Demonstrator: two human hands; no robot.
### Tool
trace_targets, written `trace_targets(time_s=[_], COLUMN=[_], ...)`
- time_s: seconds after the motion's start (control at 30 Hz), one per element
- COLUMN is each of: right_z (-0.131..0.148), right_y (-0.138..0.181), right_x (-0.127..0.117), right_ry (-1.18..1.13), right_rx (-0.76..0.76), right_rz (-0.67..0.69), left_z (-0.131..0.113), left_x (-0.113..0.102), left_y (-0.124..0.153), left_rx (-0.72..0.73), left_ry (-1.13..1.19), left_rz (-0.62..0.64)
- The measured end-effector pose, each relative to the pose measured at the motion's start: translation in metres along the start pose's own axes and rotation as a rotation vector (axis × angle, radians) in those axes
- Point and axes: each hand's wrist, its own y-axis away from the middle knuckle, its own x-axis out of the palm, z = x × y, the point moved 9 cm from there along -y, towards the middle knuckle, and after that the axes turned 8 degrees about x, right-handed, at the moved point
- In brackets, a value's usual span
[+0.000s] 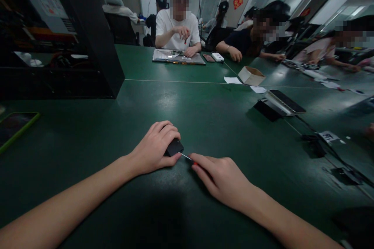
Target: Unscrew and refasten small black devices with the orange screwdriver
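On the green tabletop my left hand (160,144) is wrapped round a small black box-like device (174,148), whose kind I cannot make out. Its right end sticks out past my fingers. My right hand (220,173) pinches a thin screwdriver (186,157) with a red-and-black handle, mostly covered by my fingers. The metal shaft points left, and its tip is at the lower edge of the black device, close to my left thumb. Whether the tip sits in a screw or a seam is too small to tell.
A black open-sided cabinet (108,66) stands at the left, with a green-edged phone (19,126) nearer me. Right of centre are a small cardboard box (251,76), a tilted dark device (284,103) and cables (336,149). Across the green table (193,103) a co-worker (178,23) works on a flat panel.
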Motion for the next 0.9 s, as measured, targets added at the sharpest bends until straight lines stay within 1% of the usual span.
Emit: trace_targets(time_s=[0.17,0.3,0.37,0.53,0.67,0.77,0.9], right_z=[-0.016,-0.018,-0.018,-0.019,-0.024,-0.027,-0.029], right_y=[-0.003,-0.005,-0.005,-0.005,-0.006,-0.008,-0.008], right_x=[-0.014,-0.015,-0.014,-0.016,-0.021,-0.02,-0.021], right_ry=[-0.031,-0.078,-0.086,-0.095,-0.102,-0.098,-0.101], right_rx=[0.046,0.037,0.03,0.006,0.004,0.002,0.01], right_rz=[-0.076,-0.106,-0.124,-0.172,-0.163,-0.127,-0.118], left_z=[0.001,0.004,0.006,0.018,0.026,0.025,0.021], left_x=[-0.001,-0.009,-0.01,-0.007,-0.007,-0.009,-0.01], left_y=[0.001,0.004,0.006,0.009,0.01,0.01,0.01], left_rx=[-0.014,-0.058,-0.082,-0.19,-0.276,-0.276,-0.22], left_ry=[0.039,0.111,0.132,0.16,0.153,0.146,0.198], left_rz=[-0.017,-0.129,-0.16,-0.156,-0.163,-0.164,-0.163])
